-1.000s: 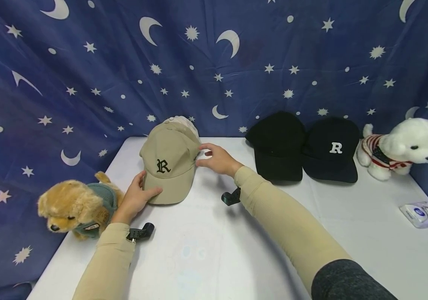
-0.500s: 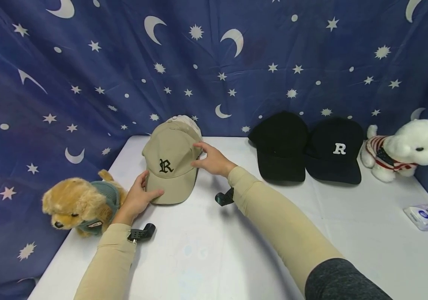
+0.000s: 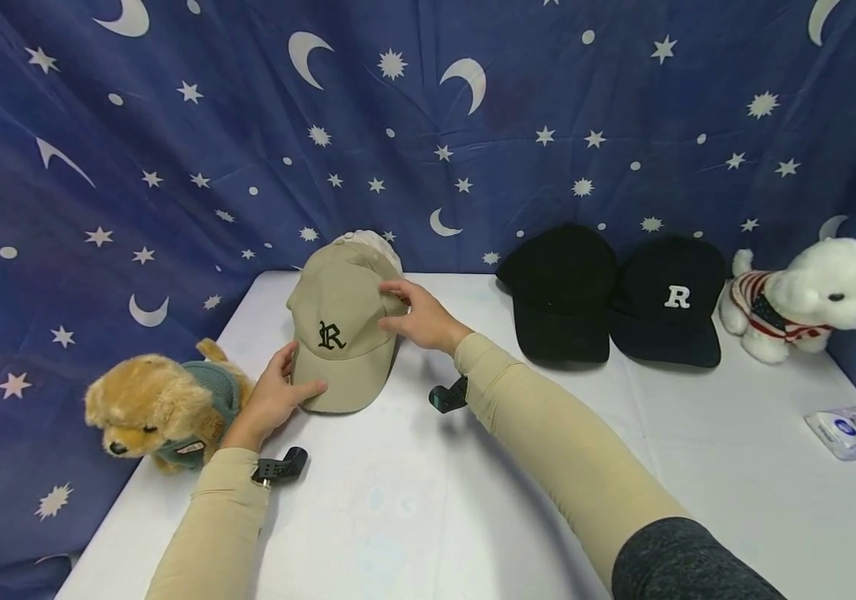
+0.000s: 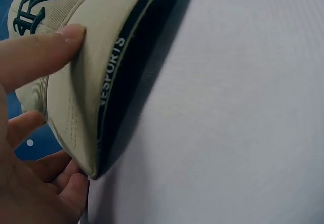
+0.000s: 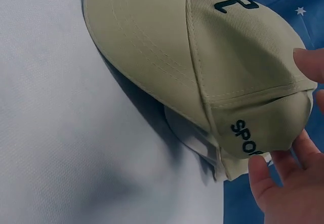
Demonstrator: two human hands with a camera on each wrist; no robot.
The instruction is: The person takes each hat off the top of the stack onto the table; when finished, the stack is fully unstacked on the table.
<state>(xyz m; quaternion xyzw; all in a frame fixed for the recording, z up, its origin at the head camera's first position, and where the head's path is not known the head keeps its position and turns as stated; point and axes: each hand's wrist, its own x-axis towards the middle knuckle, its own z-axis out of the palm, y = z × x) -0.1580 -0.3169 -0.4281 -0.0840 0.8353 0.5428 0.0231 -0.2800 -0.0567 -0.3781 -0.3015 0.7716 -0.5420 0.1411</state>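
Observation:
A beige baseball cap (image 3: 345, 287) with a dark embroidered letter R sits at the back left of the table, brim toward me. My left hand (image 3: 272, 402) grips the brim's left side, thumb on top and fingers around the edge. On the right side of the crown, my right hand (image 3: 429, 318) holds the same cap between thumb and fingers. Behind and under it shows part of a white cap (image 3: 377, 243). In the right wrist view a pale brim (image 5: 187, 130) peeks from beneath the beige one. What lies inside the stack is hidden.
A golden plush dog (image 3: 150, 404) in a green vest stands left of my left forearm. To the right are a black cap (image 3: 558, 292), a dark cap (image 3: 653, 325) with a white R, a white plush dog (image 3: 825, 287) and a tissue packet (image 3: 855, 432). A starry blue curtain (image 3: 518, 100) hangs behind.
My right hand has shifted left, from the cap's side edge onto its crown. The beige cap has moved very slightly toward me. My left hand stays at the brim.

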